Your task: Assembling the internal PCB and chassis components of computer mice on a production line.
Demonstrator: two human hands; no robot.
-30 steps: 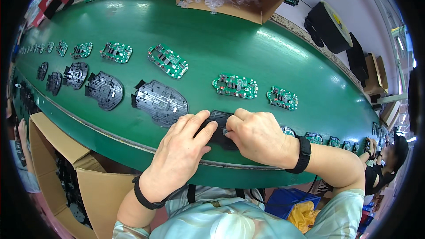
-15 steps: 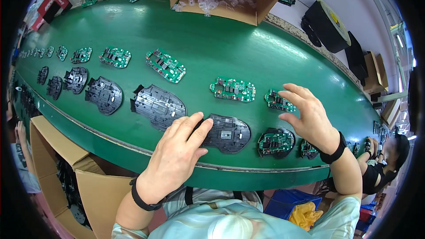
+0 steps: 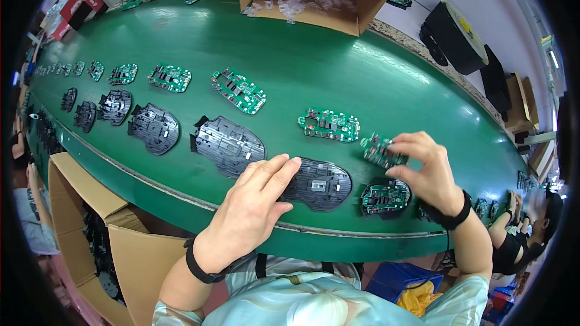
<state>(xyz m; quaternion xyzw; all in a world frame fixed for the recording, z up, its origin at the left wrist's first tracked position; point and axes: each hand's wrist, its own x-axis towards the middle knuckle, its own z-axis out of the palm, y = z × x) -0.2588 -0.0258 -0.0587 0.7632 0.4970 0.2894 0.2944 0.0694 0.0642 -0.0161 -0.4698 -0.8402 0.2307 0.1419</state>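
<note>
My right hand (image 3: 430, 172) pinches one end of a green circuit board (image 3: 377, 150) between thumb and fingers. The board is tilted over the green work surface (image 3: 284, 54). Just below it lies a black plastic shell with a board seated in it (image 3: 386, 198). My left hand (image 3: 244, 217) has its fingers stretched out and holds nothing. Its fingertips are at the left edge of a bare black shell (image 3: 331, 188); whether they touch is unclear. Another green circuit board (image 3: 329, 124) lies flat beyond that shell.
Several boards (image 3: 238, 90) and black shells (image 3: 154, 128) stretch away to the left in two rows. An open carton (image 3: 371, 9) of clear plastic pieces stands at the far edge. Another carton (image 3: 145, 271) sits at the near left. A co-worker (image 3: 513, 238) is at the right.
My right hand has closed on the circuit board, which has turned and tilted. The rows of boards and shells appear slightly farther right, and the whole view has shifted a little too.
</note>
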